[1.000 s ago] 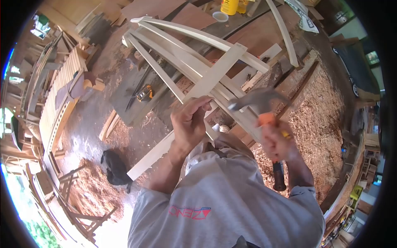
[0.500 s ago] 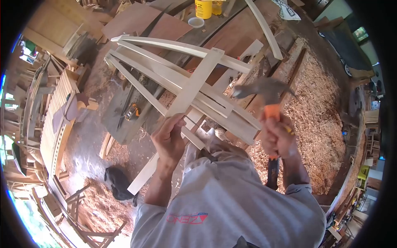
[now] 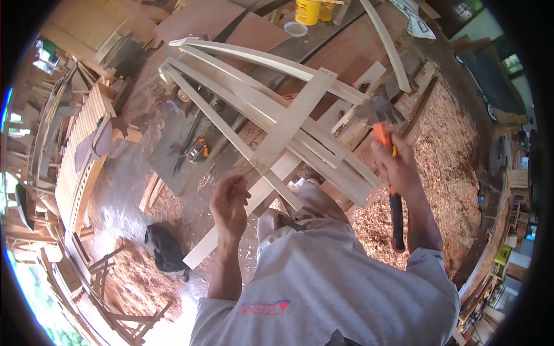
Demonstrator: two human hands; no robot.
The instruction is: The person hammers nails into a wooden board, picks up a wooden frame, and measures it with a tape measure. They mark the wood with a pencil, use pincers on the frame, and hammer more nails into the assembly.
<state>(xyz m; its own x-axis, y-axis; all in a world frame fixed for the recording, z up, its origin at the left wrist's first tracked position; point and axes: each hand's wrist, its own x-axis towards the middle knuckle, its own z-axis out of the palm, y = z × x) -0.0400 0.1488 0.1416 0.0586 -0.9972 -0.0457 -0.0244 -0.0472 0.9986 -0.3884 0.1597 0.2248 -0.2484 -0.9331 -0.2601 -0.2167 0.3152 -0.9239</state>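
My right hand (image 3: 399,167) is wrapped around the orange and black handle of a claw hammer (image 3: 396,222). The hammer's head is blurred by motion and stands right of a pale wooden frame of long converging strips (image 3: 222,124). A flat crosspiece (image 3: 297,118) lies slantwise over those strips. Just below the crosspiece's near end is my left hand (image 3: 229,205), its thumb and fingers pinched together close to the wood. Whatever sits between these fingertips is too small to make out. Under the frame's near end, a pale board (image 3: 202,248) slants down to the left.
A tape measure (image 3: 198,151) rests on the dark board left of the frame. Wood shavings (image 3: 444,190) heap up at the right. A yellow tub (image 3: 307,11) and a white lid (image 3: 295,29) are at the back. A black bag-like object (image 3: 167,248) lies on the floor at left.
My left hand has drawn back from the crosspiece's end, toward my body. The right hand with the hammer has shifted slightly right and up. The view has shifted a little.
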